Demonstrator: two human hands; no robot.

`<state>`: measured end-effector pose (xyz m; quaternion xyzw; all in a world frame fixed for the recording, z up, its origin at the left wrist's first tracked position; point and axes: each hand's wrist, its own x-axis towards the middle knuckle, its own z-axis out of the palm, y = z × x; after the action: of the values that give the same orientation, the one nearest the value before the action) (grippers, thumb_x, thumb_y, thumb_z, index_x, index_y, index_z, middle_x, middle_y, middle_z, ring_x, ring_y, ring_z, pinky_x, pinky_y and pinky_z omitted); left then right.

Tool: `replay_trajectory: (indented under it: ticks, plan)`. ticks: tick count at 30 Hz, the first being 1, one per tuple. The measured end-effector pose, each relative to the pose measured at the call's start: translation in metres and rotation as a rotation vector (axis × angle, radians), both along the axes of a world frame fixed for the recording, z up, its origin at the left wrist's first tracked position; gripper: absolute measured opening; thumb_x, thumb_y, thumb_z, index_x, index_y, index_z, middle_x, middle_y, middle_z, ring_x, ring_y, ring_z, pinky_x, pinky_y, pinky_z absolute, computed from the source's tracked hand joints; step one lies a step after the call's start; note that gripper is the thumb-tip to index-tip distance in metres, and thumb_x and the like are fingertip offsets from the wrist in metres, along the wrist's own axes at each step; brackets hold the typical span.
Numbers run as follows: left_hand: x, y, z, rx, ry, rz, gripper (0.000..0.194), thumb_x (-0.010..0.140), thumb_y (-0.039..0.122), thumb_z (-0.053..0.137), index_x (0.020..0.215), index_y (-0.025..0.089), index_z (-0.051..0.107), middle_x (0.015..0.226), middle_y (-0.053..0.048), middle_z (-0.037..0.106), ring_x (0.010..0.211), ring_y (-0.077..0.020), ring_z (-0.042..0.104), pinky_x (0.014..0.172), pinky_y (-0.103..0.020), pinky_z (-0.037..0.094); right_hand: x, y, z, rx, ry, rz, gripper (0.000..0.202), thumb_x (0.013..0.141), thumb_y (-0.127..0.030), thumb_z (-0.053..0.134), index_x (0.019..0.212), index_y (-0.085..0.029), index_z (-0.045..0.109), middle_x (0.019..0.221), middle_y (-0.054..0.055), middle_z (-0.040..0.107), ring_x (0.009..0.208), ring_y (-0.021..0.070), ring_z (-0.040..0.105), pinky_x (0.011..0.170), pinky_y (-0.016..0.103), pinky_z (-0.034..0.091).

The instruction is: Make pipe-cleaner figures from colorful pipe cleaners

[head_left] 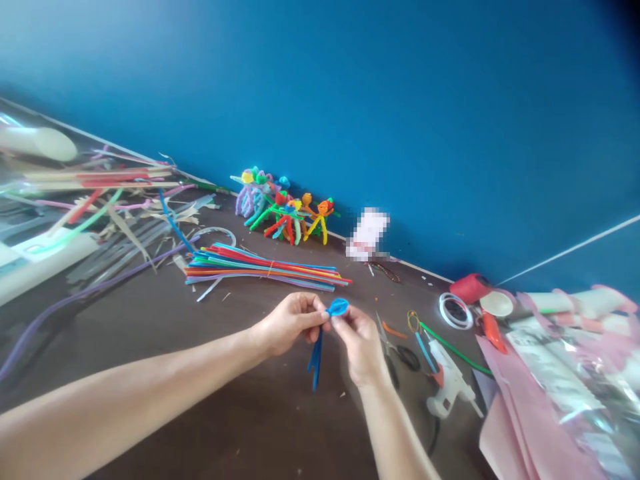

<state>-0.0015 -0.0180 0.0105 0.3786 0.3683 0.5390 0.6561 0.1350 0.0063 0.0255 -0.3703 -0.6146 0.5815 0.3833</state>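
Observation:
Above the dark table, a blue pipe cleaner (339,307) is bent into a small rounded loop, and its loose ends hang down below the fingers. My left hand (294,321) pinches it at the neck under the loop. At the loop's right side, the thumb and fingers of my right hand (359,339) are closed on it. Beyond my hands lies a banded bundle of multicoloured pipe cleaners (265,268). Several small figures (293,212) of bent, coloured pipe cleaners stand by the blue wall.
Right of my hands lie scissors (400,353), a white glue gun (450,387) and a green pipe cleaner (455,348). Farther right are a ring-shaped roll (456,311) and pink sheets (530,427). Loose strips (115,180) clutter the left. The blue wall (350,100) bounds the table's back.

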Motion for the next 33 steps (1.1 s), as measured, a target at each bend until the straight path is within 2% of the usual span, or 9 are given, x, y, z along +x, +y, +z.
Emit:
replay_trajectory:
  ticks: [5,10,14,19,22,25,33]
  plan:
    - [0.004,-0.001,0.001,-0.026,0.068,0.105,0.022,0.066,0.03,0.061,0.065,0.012,0.048,0.054,0.001,0.057,0.035,-0.0044,0.045,0.034,-0.015,0.033,-0.005,-0.007,0.004,0.304,-0.266,-0.146,0.015,0.076,-0.024,0.05,0.063,-0.017,0.053,0.061,0.0,0.053,0.055,0.0116,0.047,0.055,0.023,0.038]
    - [0.006,-0.001,-0.002,0.03,0.218,0.169,0.022,0.068,0.031,0.058,0.066,0.013,0.047,0.05,0.003,0.054,0.036,-0.0059,0.047,0.036,-0.016,0.036,-0.007,-0.011,0.001,0.409,-0.337,-0.228,0.014,0.076,-0.024,0.049,0.065,-0.017,0.053,0.061,-0.001,0.052,0.055,0.0114,0.048,0.054,0.022,0.038]
    - [0.004,0.002,-0.005,0.037,0.298,0.188,0.02,0.067,0.03,0.058,0.066,0.014,0.047,0.045,0.005,0.051,0.037,-0.0075,0.049,0.037,-0.017,0.037,-0.009,-0.01,-0.005,0.381,-0.368,-0.287,0.015,0.075,-0.026,0.05,0.063,-0.016,0.052,0.056,-0.002,0.05,0.051,0.0103,0.044,0.05,0.02,0.036]
    - [0.001,0.006,-0.006,-0.059,0.151,0.116,0.021,0.066,0.03,0.06,0.068,0.012,0.051,0.048,0.003,0.053,0.04,-0.0065,0.049,0.039,-0.016,0.038,-0.008,-0.004,-0.007,0.256,-0.346,-0.272,0.015,0.073,-0.027,0.052,0.067,-0.014,0.057,0.056,0.0,0.055,0.051,0.011,0.047,0.05,0.021,0.038]
    - [-0.001,0.006,-0.008,-0.095,0.068,0.073,0.022,0.064,0.029,0.062,0.074,0.011,0.055,0.054,0.002,0.056,0.043,-0.0064,0.05,0.04,-0.016,0.038,-0.005,-0.002,-0.006,0.258,-0.309,-0.24,0.013,0.072,-0.025,0.052,0.069,-0.014,0.058,0.06,0.0,0.055,0.054,0.0113,0.049,0.052,0.021,0.039]
    - [-0.001,0.006,-0.009,-0.112,0.048,0.069,0.022,0.063,0.028,0.064,0.072,0.011,0.055,0.052,0.002,0.055,0.042,-0.0064,0.05,0.039,-0.015,0.038,-0.005,-0.002,-0.007,0.253,-0.304,-0.232,0.011,0.072,-0.024,0.052,0.071,-0.015,0.057,0.06,-0.001,0.053,0.054,0.0109,0.048,0.051,0.021,0.039]
    - [0.0,0.007,-0.012,-0.099,0.147,0.125,0.02,0.064,0.03,0.061,0.065,0.012,0.051,0.039,0.006,0.048,0.034,-0.0064,0.047,0.033,-0.014,0.032,-0.008,-0.004,-0.012,0.311,-0.33,-0.293,0.009,0.071,-0.023,0.052,0.068,-0.015,0.054,0.057,-0.001,0.052,0.052,0.011,0.048,0.052,0.021,0.041]
